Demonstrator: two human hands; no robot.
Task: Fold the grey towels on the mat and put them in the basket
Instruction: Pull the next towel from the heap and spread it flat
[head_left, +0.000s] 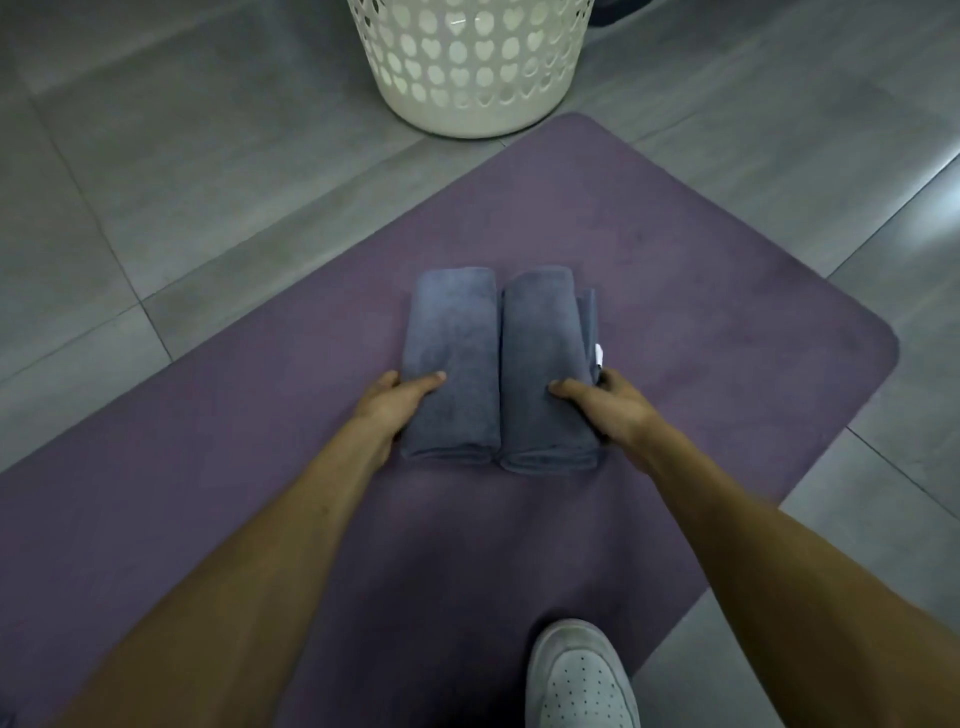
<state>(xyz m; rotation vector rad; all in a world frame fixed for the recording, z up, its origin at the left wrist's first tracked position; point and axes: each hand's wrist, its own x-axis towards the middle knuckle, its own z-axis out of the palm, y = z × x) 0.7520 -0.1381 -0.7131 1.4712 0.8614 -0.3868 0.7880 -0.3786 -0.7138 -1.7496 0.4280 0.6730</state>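
the basket (470, 67) is cut off by the top edge, so its rim and inside cannot be seen. beyond the thumbs, the fingers of the left hand (392, 402) and right hand (605, 402) hide under the grey towels (498, 364). the shoe (579, 675) runs off the bottom edge.

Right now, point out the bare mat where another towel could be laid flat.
Bare mat lies between the folded towels and the basket, and right of the towels toward the rounded corner. It is crowded near the left hand, right hand and shoe.
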